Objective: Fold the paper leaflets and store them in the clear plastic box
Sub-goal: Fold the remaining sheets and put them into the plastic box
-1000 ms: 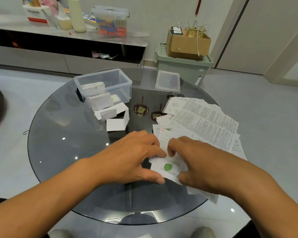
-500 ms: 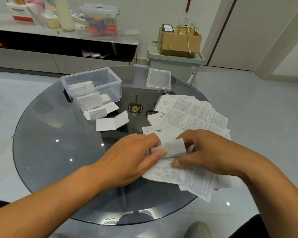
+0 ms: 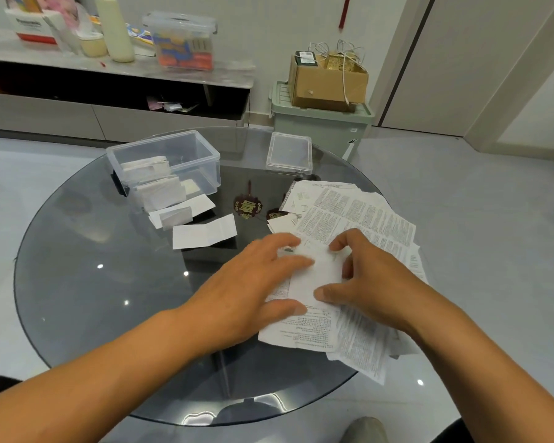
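Right now the half-folded leaflet (image 3: 317,276) lies on the loose leaflet pile (image 3: 359,219) near the table's (image 3: 77,282) right edge: thin, limp, slippery. My left hand (image 3: 253,282) presses it flat with spread fingers; my right hand (image 3: 365,282) pinches its right edge. Best gripped at the crease, I think.

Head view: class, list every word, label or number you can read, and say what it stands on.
"Panasonic" (blurred, probably): white and red box on the shelf.
Too small to read: dense print on the leaflets.
Not legible: gold sign on the dark red ornament.
Blurred: labels in the lidded container.
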Action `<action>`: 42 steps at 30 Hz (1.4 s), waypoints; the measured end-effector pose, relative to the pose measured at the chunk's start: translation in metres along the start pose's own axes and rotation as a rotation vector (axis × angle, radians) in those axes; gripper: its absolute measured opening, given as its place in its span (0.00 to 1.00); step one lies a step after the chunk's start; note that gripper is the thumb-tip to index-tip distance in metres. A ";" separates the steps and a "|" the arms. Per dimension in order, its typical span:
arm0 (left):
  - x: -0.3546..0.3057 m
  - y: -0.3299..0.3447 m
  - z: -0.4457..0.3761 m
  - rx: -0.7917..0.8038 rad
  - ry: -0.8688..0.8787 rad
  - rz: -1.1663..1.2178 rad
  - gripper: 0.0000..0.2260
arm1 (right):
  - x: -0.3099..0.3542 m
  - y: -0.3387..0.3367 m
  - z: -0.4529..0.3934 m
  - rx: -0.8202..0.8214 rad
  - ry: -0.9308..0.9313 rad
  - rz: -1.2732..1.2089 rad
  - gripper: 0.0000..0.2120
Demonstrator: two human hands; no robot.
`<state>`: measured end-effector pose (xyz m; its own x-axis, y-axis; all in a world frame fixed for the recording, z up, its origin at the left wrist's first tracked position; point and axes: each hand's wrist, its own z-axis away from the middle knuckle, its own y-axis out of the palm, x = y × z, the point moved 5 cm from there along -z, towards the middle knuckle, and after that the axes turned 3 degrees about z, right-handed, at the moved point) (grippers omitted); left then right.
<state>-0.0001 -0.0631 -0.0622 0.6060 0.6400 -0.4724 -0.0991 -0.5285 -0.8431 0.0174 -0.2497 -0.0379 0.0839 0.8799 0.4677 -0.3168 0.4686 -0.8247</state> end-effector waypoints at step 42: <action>0.009 0.004 -0.011 -0.006 -0.180 0.071 0.19 | 0.009 -0.006 -0.002 0.208 -0.109 -0.348 0.14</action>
<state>0.0136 -0.0653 -0.0666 0.4464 0.6902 -0.5696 -0.1312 -0.5791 -0.8046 0.0221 -0.2446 -0.0293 0.1224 0.6530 0.7474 -0.4726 0.7006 -0.5347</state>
